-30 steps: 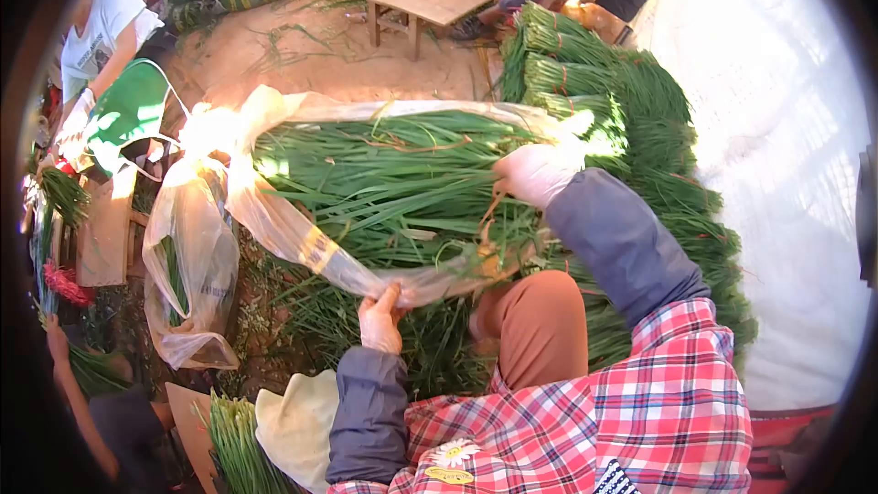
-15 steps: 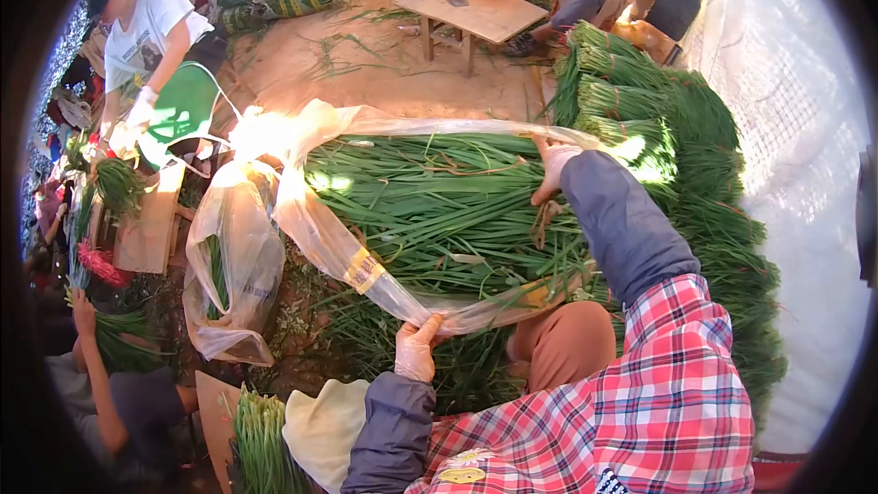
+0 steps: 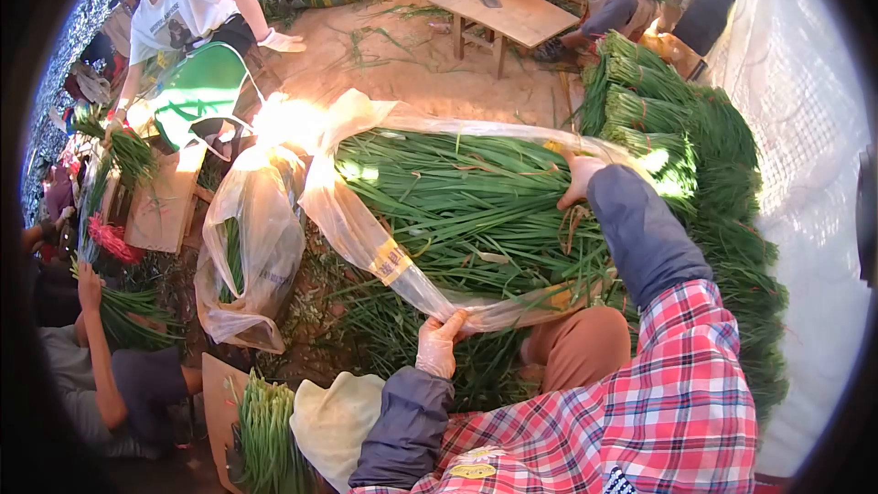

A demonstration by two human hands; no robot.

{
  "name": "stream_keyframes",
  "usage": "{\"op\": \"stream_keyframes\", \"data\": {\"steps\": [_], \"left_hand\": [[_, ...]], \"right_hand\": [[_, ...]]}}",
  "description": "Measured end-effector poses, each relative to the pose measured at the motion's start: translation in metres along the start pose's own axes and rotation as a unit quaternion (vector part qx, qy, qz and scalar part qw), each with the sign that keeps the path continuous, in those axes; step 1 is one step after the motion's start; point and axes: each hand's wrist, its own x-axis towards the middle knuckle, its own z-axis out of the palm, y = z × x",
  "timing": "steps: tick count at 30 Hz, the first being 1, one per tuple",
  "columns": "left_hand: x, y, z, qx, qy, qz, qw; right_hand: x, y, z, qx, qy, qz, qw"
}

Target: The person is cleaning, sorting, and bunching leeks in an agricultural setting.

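A long clear plastic bag (image 3: 358,224) lies opened out in front of me, filled with long green chives (image 3: 457,206). My left hand (image 3: 441,343), in a thin clear glove, pinches the bag's near edge between thumb and fingers. At the right end of the bag, my right hand (image 3: 585,176) holds the far edge; its thumb rests against the leaves and some fingertips are partly hidden by the plastic. Loose chives lie below the near edge, beside my bent knee (image 3: 581,348).
Bundled chives (image 3: 649,110) are stacked along the right, by a white sheet (image 3: 814,183). Another plastic bag (image 3: 251,261) stands left. A low wooden table (image 3: 503,11) is at the back. A co-worker in a white shirt (image 3: 187,5) stands near a green chair (image 3: 201,91); others sit around.
The whole view has shifted, with the bag and both hands appearing further right. Both hands keep their hold on the bag. The co-worker in white has stretched one arm out to the right.
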Motion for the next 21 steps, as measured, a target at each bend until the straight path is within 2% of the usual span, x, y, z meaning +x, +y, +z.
{"op": "stream_keyframes", "data": {"steps": [1, 2, 6, 9, 11, 12, 14, 15, 16, 17, 18, 19, 20, 21], "left_hand": [[-0.001, 0.000, 0.000, -0.001, 0.000, 0.001, 1.000], [-0.001, 0.000, 0.001, 0.000, -0.001, 0.001, 1.000], [0.000, 0.004, 0.011, -0.019, -0.011, 0.020, 1.000], [-0.005, 0.006, 0.010, -0.018, -0.019, 0.027, 0.999], [-0.008, 0.006, 0.001, 0.033, 0.003, -0.008, 0.999], [-0.011, 0.008, -0.003, 0.150, 0.011, 0.017, 0.988], [-0.027, 0.018, -0.003, 0.374, 0.026, 0.074, 0.924], [-0.036, 0.023, 0.002, 0.324, 0.007, 0.066, 0.944], [-0.046, 0.031, 0.005, 0.274, -0.010, 0.057, 0.960], [-0.057, 0.038, 0.008, 0.223, -0.026, 0.048, 0.973], [-0.063, 0.050, 0.012, 0.195, -0.093, -0.014, 0.976], [-0.060, 0.053, 0.016, 0.148, -0.127, -0.026, 0.980], [-0.055, 0.053, 0.021, 0.101, -0.163, -0.038, 0.981], [-0.051, 0.049, 0.025, 0.053, -0.198, -0.052, 0.977]], "right_hand": [[-0.006, -0.001, -0.002, 0.060, -0.021, 0.011, 0.998], [-0.004, 0.001, 0.004, 0.033, 0.020, -0.001, 0.999], [-0.028, -0.019, -0.004, -0.031, 0.032, 0.028, 0.999], [-0.065, -0.040, -0.050, -0.019, 0.115, -0.077, 0.990], [-0.080, -0.047, -0.084, -0.020, 0.118, -0.060, 0.991], [-0.098, -0.058, -0.103, -0.016, 0.103, -0.063, 0.993], [-0.096, -0.042, -0.088, 0.248, 0.001, -0.072, 0.966], [-0.095, -0.037, -0.082, 0.374, -0.049, -0.077, 0.923], [-0.102, -0.046, -0.075, 0.399, -0.014, -0.137, 0.906], [-0.099, -0.043, -0.057, 0.462, -0.038, -0.132, 0.876], [-0.088, -0.037, -0.032, 0.522, -0.063, -0.127, 0.841], [-0.087, -0.041, -0.022, 0.579, -0.090, -0.123, 0.801], [-0.092, -0.042, -0.015, 0.604, -0.111, -0.059, 0.787], [-0.098, -0.045, -0.011, 0.635, -0.138, -0.045, 0.759]]}}
